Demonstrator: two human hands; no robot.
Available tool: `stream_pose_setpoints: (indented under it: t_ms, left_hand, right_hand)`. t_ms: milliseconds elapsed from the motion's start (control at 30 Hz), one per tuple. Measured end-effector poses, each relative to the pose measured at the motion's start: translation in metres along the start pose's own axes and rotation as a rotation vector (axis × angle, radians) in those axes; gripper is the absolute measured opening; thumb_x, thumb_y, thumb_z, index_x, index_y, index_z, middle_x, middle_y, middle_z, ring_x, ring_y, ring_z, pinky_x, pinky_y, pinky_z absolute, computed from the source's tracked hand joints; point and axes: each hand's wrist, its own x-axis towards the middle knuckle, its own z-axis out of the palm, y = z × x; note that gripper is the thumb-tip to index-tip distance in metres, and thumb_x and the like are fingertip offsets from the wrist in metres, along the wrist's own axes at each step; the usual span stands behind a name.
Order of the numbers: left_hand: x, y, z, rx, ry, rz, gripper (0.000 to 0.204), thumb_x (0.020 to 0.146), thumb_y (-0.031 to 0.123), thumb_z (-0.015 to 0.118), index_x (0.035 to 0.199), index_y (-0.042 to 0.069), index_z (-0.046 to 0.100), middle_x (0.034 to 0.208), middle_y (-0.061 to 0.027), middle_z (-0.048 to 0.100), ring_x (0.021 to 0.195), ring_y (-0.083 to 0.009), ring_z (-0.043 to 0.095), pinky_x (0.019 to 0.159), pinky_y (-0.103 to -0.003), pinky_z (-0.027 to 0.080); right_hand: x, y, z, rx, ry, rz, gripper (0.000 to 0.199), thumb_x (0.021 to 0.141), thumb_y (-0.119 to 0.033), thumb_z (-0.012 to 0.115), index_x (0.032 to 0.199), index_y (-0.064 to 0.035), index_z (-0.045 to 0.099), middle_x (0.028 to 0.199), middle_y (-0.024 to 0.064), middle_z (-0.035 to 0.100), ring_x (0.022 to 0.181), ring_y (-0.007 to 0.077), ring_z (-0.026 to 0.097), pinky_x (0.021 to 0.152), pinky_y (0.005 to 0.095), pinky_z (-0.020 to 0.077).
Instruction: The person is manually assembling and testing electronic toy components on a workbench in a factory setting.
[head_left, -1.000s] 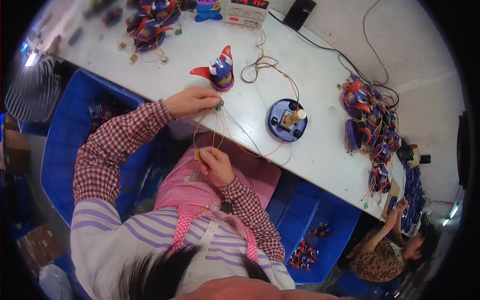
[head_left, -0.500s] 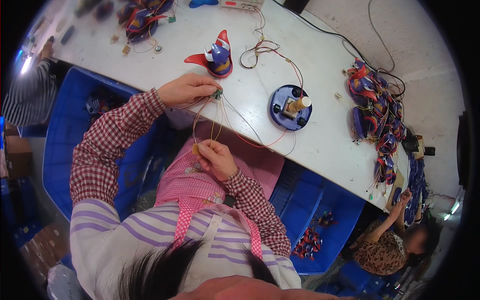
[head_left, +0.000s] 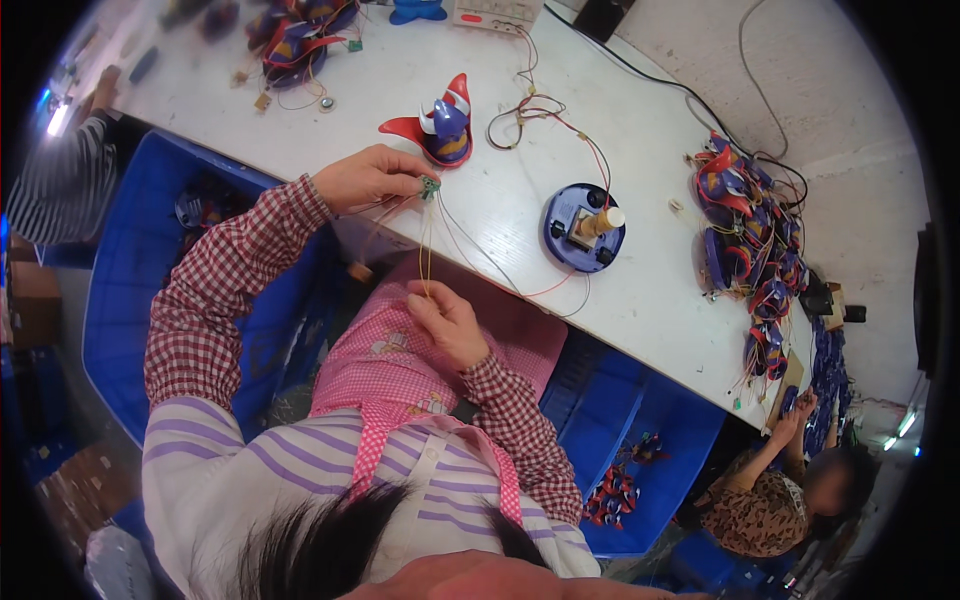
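Note:
My left hand (head_left: pixel 378 178), above the table's front edge, pinches a small green circuit board (head_left: pixel 430 188) with thin wires running from it. Below, over my lap, my right hand (head_left: pixel 447 322) has its fingertips closed on yellow wires (head_left: pixel 428 250) that come down from the board. A small tan block (head_left: pixel 360 271) dangles on its wires under my left wrist. Red and grey wires lead from the board to a round purple-blue base (head_left: pixel 560 228) with a pale upright post. Just beyond my left hand stands a purple horned figure (head_left: pixel 447 125) with red wing-like parts.
Heaps of similar wired figures lie at the table's right side (head_left: pixel 745 210) and far left (head_left: pixel 295 50). A boxy device (head_left: pixel 497 14) with cables stands at the back. Blue bins (head_left: pixel 120 300) flank my lap. Co-workers sit at far left and lower right (head_left: pixel 760 500).
My right hand has let go of the tan block, which now hangs further left, and has taken the yellow wires. My left hand keeps the circuit board. The view has shifted slightly.

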Motion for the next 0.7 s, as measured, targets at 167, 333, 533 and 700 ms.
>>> stream_pose_setpoints:
  t_ms: [167,333,533,700]
  left_hand:
    - [-0.015,0.005,-0.010,-0.028,0.010,0.043,0.029,0.085,0.001,0.055,0.113,0.001,0.058,0.088,-0.0060,0.060,0.070,-0.0082,0.054,0.063,-0.017,0.045]
    - [-0.037,0.006,-0.024,-0.153,0.052,0.030,0.027,0.084,0.000,0.055,0.111,0.000,0.058,0.081,-0.0057,0.058,0.063,-0.0087,0.053,0.056,-0.019,0.044]
    - [-0.058,0.008,-0.019,-0.334,0.159,-0.016,0.022,0.085,0.000,0.054,0.106,0.000,0.058,0.079,-0.0059,0.057,0.059,-0.0104,0.052,0.054,-0.020,0.044]
    - [-0.082,-0.012,-0.030,-0.485,0.206,0.150,0.017,0.087,0.003,0.053,0.103,-0.001,0.058,0.072,-0.0075,0.055,0.056,-0.0117,0.050,0.051,-0.020,0.042]
  right_hand:
    - [-0.013,-0.012,-0.010,-0.221,0.047,-0.137,0.020,0.087,-0.015,0.060,0.100,0.0003,0.058,0.077,0.0026,0.056,0.066,0.0066,0.046,0.061,0.0174,0.0388]
    - [-0.017,-0.037,-0.010,-0.489,-0.096,-0.140,0.020,0.086,-0.014,0.061,0.101,0.0001,0.058,0.079,0.0024,0.057,0.066,0.0074,0.048,0.062,0.0187,0.0403]
    - [-0.015,-0.035,-0.003,-0.432,0.020,-0.287,0.020,0.086,-0.013,0.061,0.101,-0.0004,0.058,0.078,0.0019,0.059,0.064,0.0082,0.048,0.060,0.0188,0.0401]
    - [-0.010,-0.047,0.010,-0.425,0.035,-0.307,0.017,0.086,-0.012,0.060,0.098,-0.0003,0.060,0.078,0.0025,0.060,0.061,0.0098,0.050,0.057,0.0203,0.0407]
